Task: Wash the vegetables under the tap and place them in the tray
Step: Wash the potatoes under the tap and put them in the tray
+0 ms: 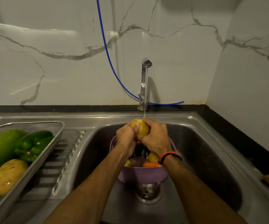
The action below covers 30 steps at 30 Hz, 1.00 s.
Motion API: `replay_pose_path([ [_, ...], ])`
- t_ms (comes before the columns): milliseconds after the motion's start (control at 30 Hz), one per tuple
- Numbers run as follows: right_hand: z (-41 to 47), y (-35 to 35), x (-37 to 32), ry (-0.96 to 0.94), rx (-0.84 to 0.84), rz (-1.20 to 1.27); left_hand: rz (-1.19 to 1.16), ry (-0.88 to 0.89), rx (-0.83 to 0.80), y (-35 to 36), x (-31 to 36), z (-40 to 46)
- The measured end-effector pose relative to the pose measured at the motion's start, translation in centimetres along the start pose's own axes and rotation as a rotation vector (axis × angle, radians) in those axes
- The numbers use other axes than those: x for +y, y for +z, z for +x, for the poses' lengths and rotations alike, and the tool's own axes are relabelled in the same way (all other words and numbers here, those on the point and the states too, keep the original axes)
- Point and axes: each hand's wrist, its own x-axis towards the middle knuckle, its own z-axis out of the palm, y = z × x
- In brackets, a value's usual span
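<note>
Left hand (126, 137) and right hand (154, 136) both gripping potato (140, 127) under tap (145, 81) stream; basket (142, 175) contents partly hidden by wrists.

A steel sink unit (195, 120) fills the view, set in a dark counter (227, 126) that runs along the far and right edges. A deep basin sits at centre right, with a drain (147, 191) at its bottom. A purple basket (142, 176) stands in the basin, just beyond the drain. On the ribbed drainboard (62, 156) to the left rests a metal tray (56, 131). A tap (144, 84) rises at the far edge.
</note>
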Motion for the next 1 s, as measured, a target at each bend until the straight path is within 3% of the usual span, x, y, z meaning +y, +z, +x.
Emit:
replay_pose_path([
  [67,0.1,0.2,0.0,-0.005,-0.006,-0.017,-0.01,-0.005,0.007,-0.2,-0.1,0.2],
  [200,0.5,0.0,0.1,0.044,-0.176,0.024,0.017,-0.009,-0.001,-0.4,0.0,0.2],
  [367,0.3,0.6,0.4,0.014,-0.016,-0.018,-0.037,0.007,0.046,0.0,-0.4,0.2],
  [567,0.7,0.9,0.6,0.102,-0.106,0.099,-0.095,-0.058,-0.031,-0.3,-0.2,0.1],
  [800,1.0,0.2,1.2,0.134,-0.073,0.194,-0.108,-0.137,-0.223,-1.0,0.8,-0.3],
  [900,1.0,0.1,1.0,0.105,-0.157,0.122,-0.107,-0.144,-0.264,-1.2,0.8,-0.4],
  [1000,0.6,0.1,0.5,0.027,-0.169,0.035,-0.11,-0.114,-0.206,-1.2,0.3,-0.1],
])
